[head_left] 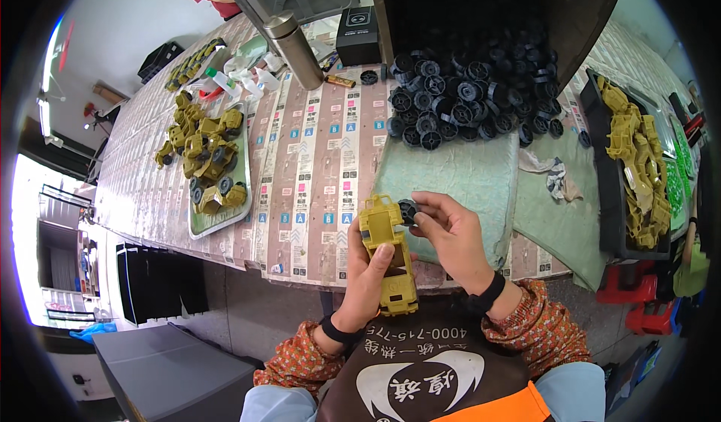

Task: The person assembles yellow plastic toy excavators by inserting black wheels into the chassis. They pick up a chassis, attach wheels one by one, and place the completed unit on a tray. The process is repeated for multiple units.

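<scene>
My left hand (363, 272) is wrapped round an olive-yellow toy truck body (398, 290), held upright over the table's near edge with its thumb across the middle. Between the thumb and fingers of my right hand (453, 236) is a black toy wheel (408, 212). The wheel is against the right side of the truck's upper end; whether it is seated there I cannot tell. A large heap of black wheels (451, 99) spills from a dark open box (466, 9) beyond my hands, onto a pale green cloth (443, 174).
At left, a tray (242, 168) carries several yellow trucks with wheels (206, 140). A black crate (610, 168) of yellow truck bodies (638, 159) stands at right. A steel flask (295, 50), a black small box (357, 37) and a crumpled rag (554, 174) also lie about. Red stools (627, 283) stand below the right edge.
</scene>
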A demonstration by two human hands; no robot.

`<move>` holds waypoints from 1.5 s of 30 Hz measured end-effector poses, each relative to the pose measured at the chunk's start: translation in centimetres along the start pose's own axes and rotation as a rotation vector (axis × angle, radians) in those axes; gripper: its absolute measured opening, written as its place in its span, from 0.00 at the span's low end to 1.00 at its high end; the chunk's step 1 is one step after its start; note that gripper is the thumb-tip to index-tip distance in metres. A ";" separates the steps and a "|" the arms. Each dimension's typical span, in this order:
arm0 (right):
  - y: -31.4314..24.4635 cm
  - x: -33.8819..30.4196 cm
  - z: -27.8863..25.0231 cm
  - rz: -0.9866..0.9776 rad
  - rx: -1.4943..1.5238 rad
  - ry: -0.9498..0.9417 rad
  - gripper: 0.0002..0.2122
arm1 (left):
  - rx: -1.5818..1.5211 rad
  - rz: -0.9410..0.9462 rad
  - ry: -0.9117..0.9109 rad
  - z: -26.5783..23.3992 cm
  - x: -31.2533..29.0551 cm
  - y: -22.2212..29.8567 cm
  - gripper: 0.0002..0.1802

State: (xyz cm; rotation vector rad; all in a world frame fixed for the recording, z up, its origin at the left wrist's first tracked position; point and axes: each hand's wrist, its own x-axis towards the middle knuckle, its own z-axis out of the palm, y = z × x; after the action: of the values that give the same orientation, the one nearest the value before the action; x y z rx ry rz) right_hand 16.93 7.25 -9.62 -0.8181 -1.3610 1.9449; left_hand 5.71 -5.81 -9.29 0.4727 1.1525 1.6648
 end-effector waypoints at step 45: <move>-2.8 -3.5 0.3 -0.158 -0.370 -0.183 0.16 | -0.116 -0.203 -0.155 -1.4 -2.9 -0.2 0.43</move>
State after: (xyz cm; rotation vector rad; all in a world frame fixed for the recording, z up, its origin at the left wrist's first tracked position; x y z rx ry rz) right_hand 19.25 5.10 -6.37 -0.6837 -1.8727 1.7035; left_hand 5.93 -9.03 -9.53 0.3907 0.9522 1.4828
